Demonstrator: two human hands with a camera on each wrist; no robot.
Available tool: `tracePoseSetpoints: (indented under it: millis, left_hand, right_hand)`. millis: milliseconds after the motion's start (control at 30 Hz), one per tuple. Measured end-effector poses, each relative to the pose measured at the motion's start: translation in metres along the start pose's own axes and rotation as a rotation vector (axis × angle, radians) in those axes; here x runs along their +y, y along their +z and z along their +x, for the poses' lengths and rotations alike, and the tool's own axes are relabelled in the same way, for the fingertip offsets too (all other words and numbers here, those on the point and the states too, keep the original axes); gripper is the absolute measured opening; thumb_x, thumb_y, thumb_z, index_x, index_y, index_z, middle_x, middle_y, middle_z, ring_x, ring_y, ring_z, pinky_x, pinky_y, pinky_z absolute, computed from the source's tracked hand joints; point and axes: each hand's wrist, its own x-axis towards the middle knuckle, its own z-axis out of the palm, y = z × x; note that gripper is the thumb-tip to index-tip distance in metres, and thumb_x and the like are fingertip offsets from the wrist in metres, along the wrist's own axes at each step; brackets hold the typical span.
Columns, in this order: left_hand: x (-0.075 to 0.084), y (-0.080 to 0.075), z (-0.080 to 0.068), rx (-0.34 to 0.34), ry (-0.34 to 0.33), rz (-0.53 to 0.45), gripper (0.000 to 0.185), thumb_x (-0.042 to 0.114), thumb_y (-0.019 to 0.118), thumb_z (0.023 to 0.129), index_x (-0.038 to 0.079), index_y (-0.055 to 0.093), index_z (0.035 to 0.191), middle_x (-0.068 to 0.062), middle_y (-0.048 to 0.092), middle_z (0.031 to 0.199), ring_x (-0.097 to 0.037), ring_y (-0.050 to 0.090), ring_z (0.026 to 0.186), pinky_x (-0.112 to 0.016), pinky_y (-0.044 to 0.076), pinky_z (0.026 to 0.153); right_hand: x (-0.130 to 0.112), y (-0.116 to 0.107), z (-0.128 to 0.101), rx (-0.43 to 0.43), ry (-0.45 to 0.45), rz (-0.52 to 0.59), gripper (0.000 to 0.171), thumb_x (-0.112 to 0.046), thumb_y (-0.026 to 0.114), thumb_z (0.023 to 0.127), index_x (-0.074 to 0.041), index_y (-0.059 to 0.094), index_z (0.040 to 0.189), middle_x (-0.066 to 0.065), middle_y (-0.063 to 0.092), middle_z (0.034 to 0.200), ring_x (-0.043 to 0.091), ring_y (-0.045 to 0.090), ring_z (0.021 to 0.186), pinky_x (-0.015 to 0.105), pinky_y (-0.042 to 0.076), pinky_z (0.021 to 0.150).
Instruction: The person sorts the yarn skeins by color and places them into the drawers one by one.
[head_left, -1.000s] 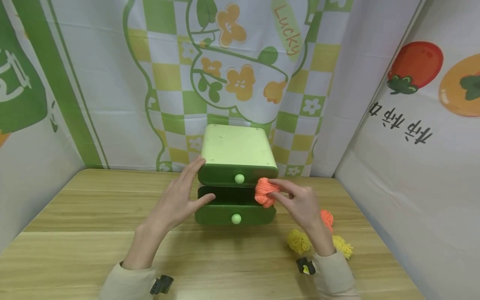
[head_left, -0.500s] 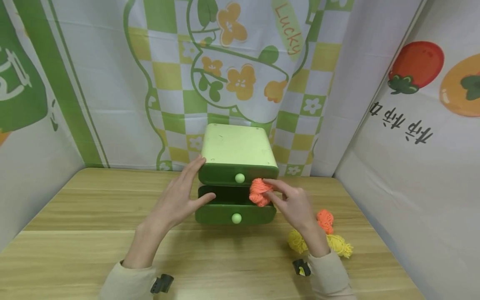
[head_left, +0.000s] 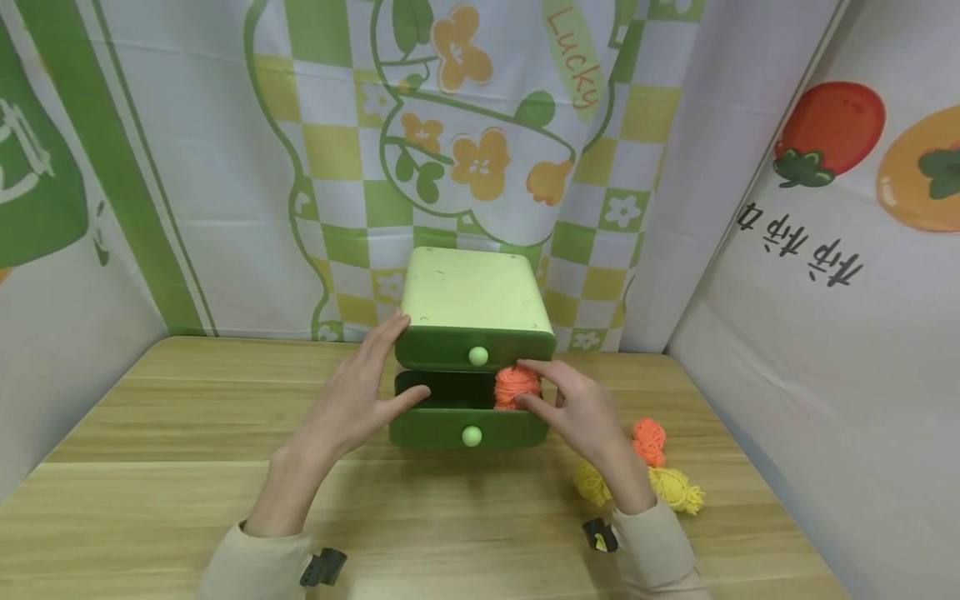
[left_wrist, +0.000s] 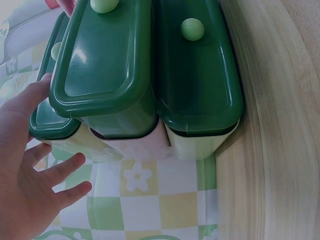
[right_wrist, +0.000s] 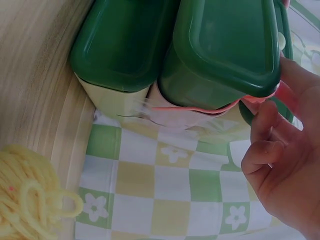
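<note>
A green two-drawer cabinet (head_left: 471,293) stands at the back middle of the wooden table (head_left: 150,500). Its lower drawer (head_left: 450,433) is pulled out. My right hand (head_left: 534,385) pinches an orange yarn ball (head_left: 513,385) inside the right end of that drawer. My left hand (head_left: 390,367) lies with straight fingers against the cabinet's left side, its thumb on the drawer's rim. In the left wrist view the left hand (left_wrist: 30,170) is spread beside the green drawer fronts (left_wrist: 110,65). In the right wrist view the right hand (right_wrist: 285,165) curls at the drawer's edge.
On the table right of my right wrist lie an orange yarn ball (head_left: 647,438) and two yellow ones (head_left: 591,483) (head_left: 678,490); one yellow ball (right_wrist: 25,195) fills the corner of the right wrist view. Printed cloth walls (head_left: 225,167) close in the back and both sides.
My right hand has carried the orange yarn ball left and down, from beside the drawer's right corner into the open lower drawer. The left hand has stayed put.
</note>
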Motion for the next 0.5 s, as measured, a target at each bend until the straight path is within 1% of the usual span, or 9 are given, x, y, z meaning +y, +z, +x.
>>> tracePoseSetpoints:
  millis: [133,267,367,500]
  left_hand:
    - [-0.0013,0.0006,0.0008,0.001,0.007,0.007,0.092,0.052,0.067,0.091,0.029,0.011,0.161,-0.004,0.016,0.167,-0.035,0.026,0.150,-0.071,0.027,0.111]
    - [-0.0019,0.0010,0.0008,0.002,0.010,0.009,0.092,0.050,0.068,0.091,0.028,0.011,0.161,-0.004,0.017,0.167,-0.035,0.027,0.150,-0.071,0.027,0.111]
    - [-0.0018,0.0009,0.0003,0.002,0.008,0.005,0.092,0.047,0.069,0.091,0.029,0.012,0.160,-0.004,0.018,0.167,-0.034,0.027,0.150,-0.071,0.027,0.111]
    - [-0.0014,0.0000,-0.0005,-0.005,0.003,-0.001,0.093,0.048,0.069,0.091,0.029,0.011,0.161,-0.004,0.017,0.167,-0.034,0.026,0.150,-0.071,0.026,0.112]
  right_hand:
    - [-0.0002,0.0006,-0.0004,0.011,0.001,0.004,0.041,-0.035,0.075,0.088,-0.022,0.068,0.127,-0.006,0.072,0.100,0.003,0.041,0.054,0.020,0.034,0.046]
    - [0.0002,0.0010,-0.0004,0.016,-0.013,0.019,0.035,-0.032,0.074,0.090,-0.020,0.071,0.122,-0.005,0.075,0.103,0.001,0.042,0.053,0.019,0.035,0.046]
    - [0.0011,0.0016,-0.0002,0.021,-0.026,0.026,0.032,-0.029,0.074,0.091,-0.019,0.071,0.120,-0.005,0.076,0.102,0.000,0.042,0.053,0.019,0.035,0.046]
    - [0.0021,0.0019,0.0005,0.037,-0.038,0.031,0.029,-0.027,0.073,0.091,-0.018,0.072,0.119,-0.004,0.076,0.101,0.000,0.042,0.053,0.018,0.036,0.047]
